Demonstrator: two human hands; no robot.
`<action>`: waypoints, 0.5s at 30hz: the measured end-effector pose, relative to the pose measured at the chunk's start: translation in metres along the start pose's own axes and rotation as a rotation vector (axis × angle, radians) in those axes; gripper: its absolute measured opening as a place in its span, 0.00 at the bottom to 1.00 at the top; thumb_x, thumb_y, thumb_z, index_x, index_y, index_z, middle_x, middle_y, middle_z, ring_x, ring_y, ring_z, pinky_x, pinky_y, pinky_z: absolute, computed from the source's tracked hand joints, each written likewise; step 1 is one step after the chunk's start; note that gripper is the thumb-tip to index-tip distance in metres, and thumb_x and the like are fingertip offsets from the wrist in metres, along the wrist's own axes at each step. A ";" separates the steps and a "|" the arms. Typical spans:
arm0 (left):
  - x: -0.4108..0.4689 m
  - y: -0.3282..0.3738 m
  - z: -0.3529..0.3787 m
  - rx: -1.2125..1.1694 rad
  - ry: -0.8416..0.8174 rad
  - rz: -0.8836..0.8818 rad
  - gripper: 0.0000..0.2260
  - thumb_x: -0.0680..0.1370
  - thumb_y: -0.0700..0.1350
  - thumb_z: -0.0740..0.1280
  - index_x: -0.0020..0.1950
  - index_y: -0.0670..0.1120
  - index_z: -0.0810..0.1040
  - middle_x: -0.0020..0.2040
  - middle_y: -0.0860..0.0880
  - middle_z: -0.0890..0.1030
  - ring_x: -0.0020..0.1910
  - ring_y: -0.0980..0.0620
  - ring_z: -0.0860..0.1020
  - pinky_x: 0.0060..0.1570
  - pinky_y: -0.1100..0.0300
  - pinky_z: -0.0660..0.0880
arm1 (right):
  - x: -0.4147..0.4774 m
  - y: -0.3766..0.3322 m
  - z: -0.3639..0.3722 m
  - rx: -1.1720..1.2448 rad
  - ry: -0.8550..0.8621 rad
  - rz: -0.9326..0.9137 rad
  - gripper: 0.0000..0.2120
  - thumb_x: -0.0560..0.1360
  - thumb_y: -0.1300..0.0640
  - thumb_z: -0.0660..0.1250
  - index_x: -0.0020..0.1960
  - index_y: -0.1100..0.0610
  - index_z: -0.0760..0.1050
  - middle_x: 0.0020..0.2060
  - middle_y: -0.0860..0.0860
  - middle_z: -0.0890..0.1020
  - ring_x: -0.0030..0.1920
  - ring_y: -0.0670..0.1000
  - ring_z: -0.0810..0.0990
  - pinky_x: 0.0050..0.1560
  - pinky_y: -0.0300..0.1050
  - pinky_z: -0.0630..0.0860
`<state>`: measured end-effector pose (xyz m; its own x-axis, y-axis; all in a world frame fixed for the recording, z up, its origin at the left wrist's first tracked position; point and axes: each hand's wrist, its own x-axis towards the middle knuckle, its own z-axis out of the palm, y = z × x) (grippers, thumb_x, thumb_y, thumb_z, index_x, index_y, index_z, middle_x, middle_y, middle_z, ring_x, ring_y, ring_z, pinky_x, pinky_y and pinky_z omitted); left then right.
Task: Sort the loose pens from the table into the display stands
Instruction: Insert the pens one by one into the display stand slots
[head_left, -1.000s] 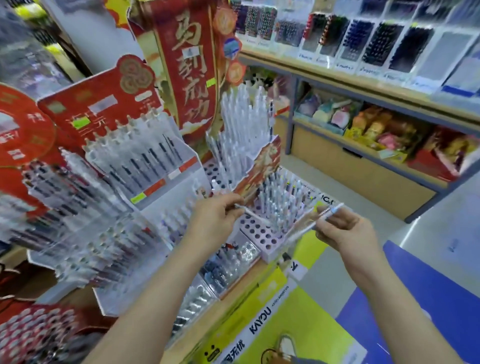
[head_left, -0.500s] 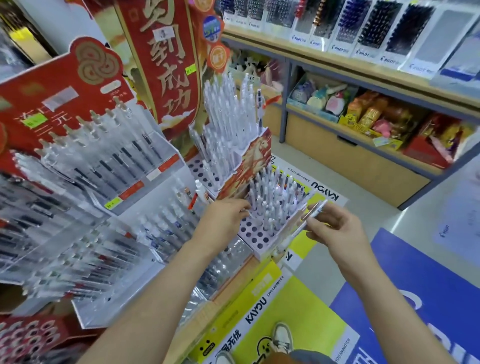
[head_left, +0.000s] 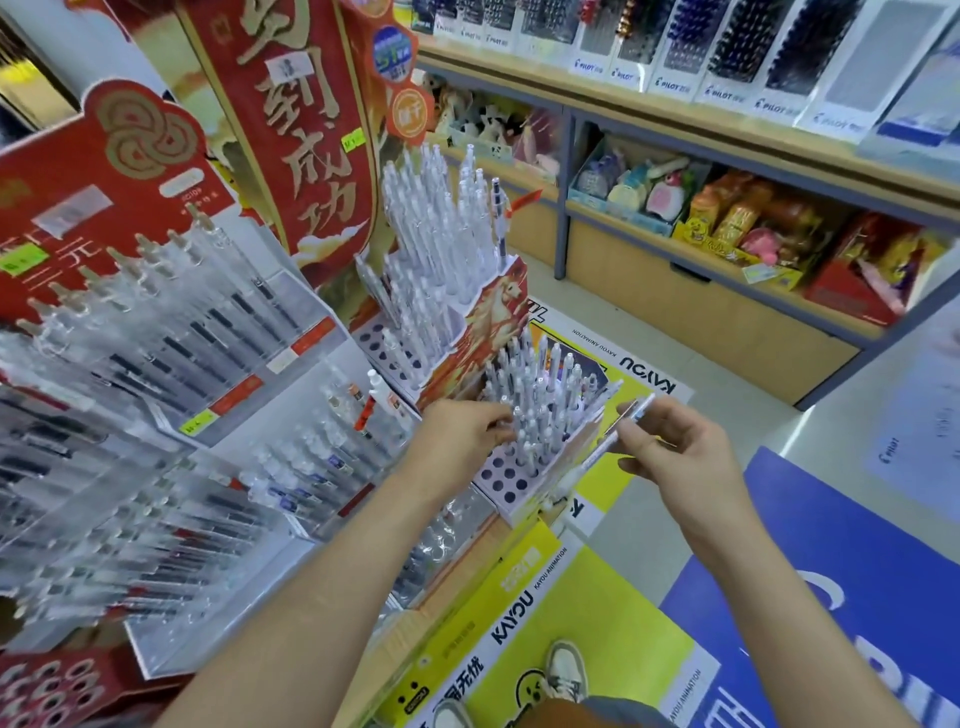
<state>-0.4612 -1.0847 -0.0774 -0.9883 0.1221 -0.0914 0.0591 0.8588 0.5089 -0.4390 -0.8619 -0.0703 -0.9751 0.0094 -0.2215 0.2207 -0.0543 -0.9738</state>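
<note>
the low stand (head_left: 498, 480), a white block of round holes, holds a cluster of white pens (head_left: 540, 410). the left hand (head_left: 457, 434) has its fingers (head_left: 498, 421) against the nearest ones; whether they grip one i cannot tell. right of those fingers, the right hand (head_left: 675, 457) pinches a loose pen (head_left: 605, 449), slanted, tip down by the stand's corner. beyond the left fingers a tall stand (head_left: 483, 322) is packed with clear pens. both stands sit on the table (head_left: 452, 597), shop floor (head_left: 628, 525) under the hands. a second ago the left fingers held a pen short of the cluster.
</note>
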 end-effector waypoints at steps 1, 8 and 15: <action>0.001 0.000 0.001 0.036 -0.008 0.011 0.10 0.78 0.45 0.68 0.55 0.42 0.82 0.50 0.46 0.85 0.51 0.48 0.81 0.51 0.56 0.76 | 0.000 -0.001 0.000 -0.004 -0.001 -0.007 0.07 0.77 0.65 0.67 0.48 0.54 0.80 0.39 0.50 0.83 0.43 0.53 0.84 0.37 0.37 0.78; -0.002 -0.006 0.008 0.164 -0.117 -0.017 0.17 0.78 0.39 0.66 0.66 0.49 0.73 0.52 0.45 0.84 0.49 0.47 0.82 0.49 0.52 0.78 | 0.008 -0.017 -0.008 -0.039 0.093 -0.107 0.14 0.77 0.66 0.67 0.57 0.49 0.75 0.44 0.57 0.83 0.40 0.52 0.85 0.38 0.38 0.79; -0.006 0.019 -0.018 0.082 0.229 0.132 0.08 0.78 0.40 0.68 0.55 0.45 0.82 0.51 0.50 0.83 0.50 0.49 0.80 0.52 0.54 0.76 | 0.027 -0.049 -0.008 -0.107 0.138 -0.375 0.15 0.77 0.65 0.67 0.58 0.48 0.73 0.45 0.52 0.83 0.42 0.51 0.85 0.43 0.46 0.81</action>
<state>-0.4564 -1.0778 -0.0519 -0.9767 0.1282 0.1723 0.1919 0.8813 0.4318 -0.4755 -0.8512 -0.0288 -0.9780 0.1432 0.1519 -0.1411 0.0830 -0.9865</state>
